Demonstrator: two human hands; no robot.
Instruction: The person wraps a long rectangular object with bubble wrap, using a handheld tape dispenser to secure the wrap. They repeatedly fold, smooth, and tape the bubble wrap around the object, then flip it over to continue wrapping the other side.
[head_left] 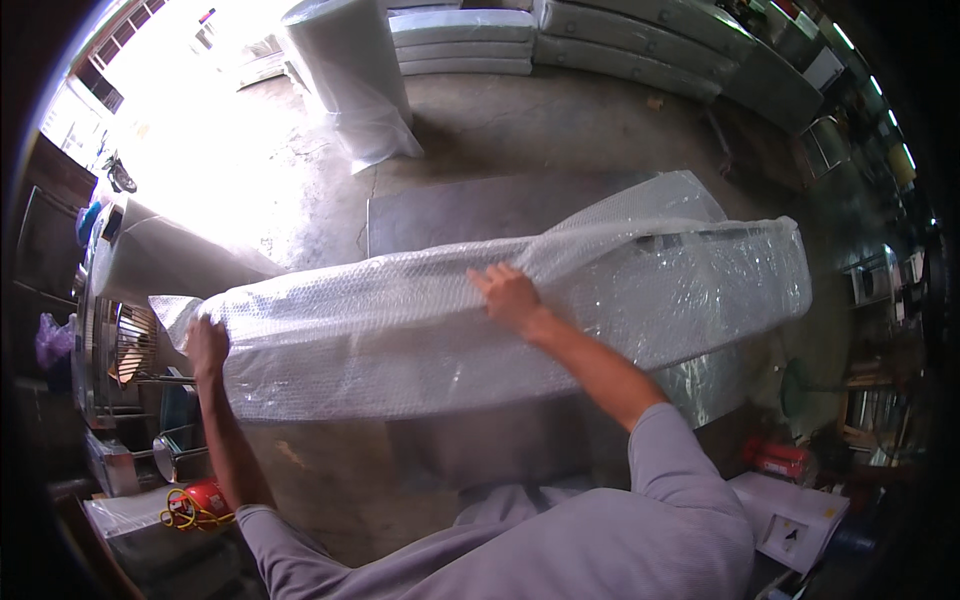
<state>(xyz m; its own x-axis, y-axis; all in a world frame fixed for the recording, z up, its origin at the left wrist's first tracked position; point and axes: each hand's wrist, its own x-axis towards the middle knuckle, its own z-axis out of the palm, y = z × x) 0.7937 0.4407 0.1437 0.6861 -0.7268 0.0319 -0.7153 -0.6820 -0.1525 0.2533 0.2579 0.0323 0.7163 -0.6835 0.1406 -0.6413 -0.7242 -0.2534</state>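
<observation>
A long, boxy piece wrapped in clear bubble wrap (400, 345) stretches across in front of me, from left to right. At its left end my left hand (207, 345) has its fingers curled on the bubble wrap, near a loose corner that sticks out. My right hand (508, 298) lies on the top edge near the middle, fingers spread against the wrap, holding nothing. A loose flap of wrap (640, 205) rises behind the right half. What lies inside the wrapping cannot be made out clearly.
A big roll of bubble wrap (350, 70) stands at the far left. Several wrapped, padded pieces (630, 45) line the back. A dark flat sheet (450, 212) is behind the long piece. A fan (133, 343), a red tool with a yellow cord (205, 500) and a white box (795, 515) are nearby.
</observation>
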